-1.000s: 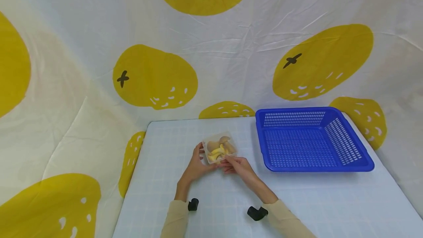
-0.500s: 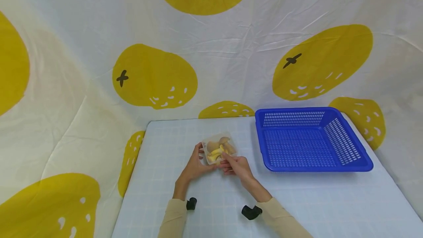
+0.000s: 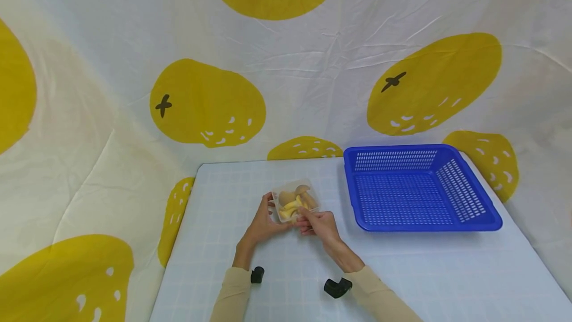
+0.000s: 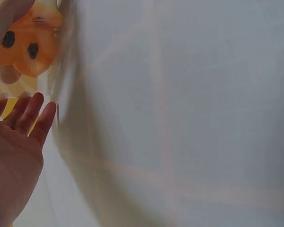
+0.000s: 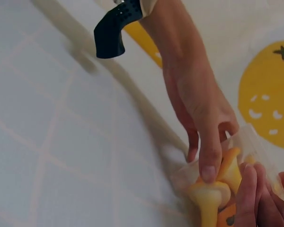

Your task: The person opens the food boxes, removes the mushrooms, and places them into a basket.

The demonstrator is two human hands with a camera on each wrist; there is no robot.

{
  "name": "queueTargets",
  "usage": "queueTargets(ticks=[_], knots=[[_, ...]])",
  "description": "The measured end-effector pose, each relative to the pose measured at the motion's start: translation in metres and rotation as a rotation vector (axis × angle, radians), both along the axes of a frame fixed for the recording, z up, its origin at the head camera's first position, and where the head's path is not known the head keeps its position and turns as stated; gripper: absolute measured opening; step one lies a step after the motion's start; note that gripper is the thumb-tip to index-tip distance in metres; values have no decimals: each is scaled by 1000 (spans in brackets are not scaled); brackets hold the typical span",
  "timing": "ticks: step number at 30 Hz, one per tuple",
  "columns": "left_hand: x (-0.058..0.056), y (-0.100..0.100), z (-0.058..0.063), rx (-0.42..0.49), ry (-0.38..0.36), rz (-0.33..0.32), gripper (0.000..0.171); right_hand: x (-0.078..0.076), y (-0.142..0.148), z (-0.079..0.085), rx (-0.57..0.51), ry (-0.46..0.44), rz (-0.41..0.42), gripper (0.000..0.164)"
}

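A small clear plastic container [image 3: 286, 186] sits between the two hands, with brown mushrooms [image 3: 286, 197] and yellow mushrooms [image 3: 290, 206] inside. My left hand [image 3: 262, 223] grips it from the left, fingers along the side and thumb at the near edge. At the near right corner, my right hand [image 3: 322, 225] pinches the container's edge, its thumb overlapping the yellow mushrooms. Orange pieces with dark spots [image 4: 34, 45] show through the clear wall in the left wrist view. In the right wrist view the left thumb lies over a yellow mushroom [image 5: 209, 201].
To the right stands a blue perforated plastic basket [image 3: 406, 198] with nothing in it. The table [image 3: 214, 198] has a pale checked cover. A white curtain [image 3: 313, 88] with large yellow fruit prints hangs behind and at the sides. Both wrists carry small black cameras.
My right thumb has moved slightly inward over the yellow mushrooms, and the right forearm has shifted a little left. The left hand keeps its grip on the container.
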State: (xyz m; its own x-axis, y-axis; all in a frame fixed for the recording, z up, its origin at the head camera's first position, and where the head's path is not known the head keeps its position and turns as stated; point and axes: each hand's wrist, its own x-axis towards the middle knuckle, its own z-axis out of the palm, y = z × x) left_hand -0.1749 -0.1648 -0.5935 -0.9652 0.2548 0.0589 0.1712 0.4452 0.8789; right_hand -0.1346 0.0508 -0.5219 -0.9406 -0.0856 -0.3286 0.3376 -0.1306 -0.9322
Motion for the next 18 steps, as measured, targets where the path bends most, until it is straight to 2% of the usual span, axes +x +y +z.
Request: queueTargets(ticks=[7,18], knots=[[-1,1,-1,5,5,-3,104,0,-3,-2,21,0,-50,39],[-1,0,1,-23,-12,-2,105,3,-2,9,27,1,-34,39]])
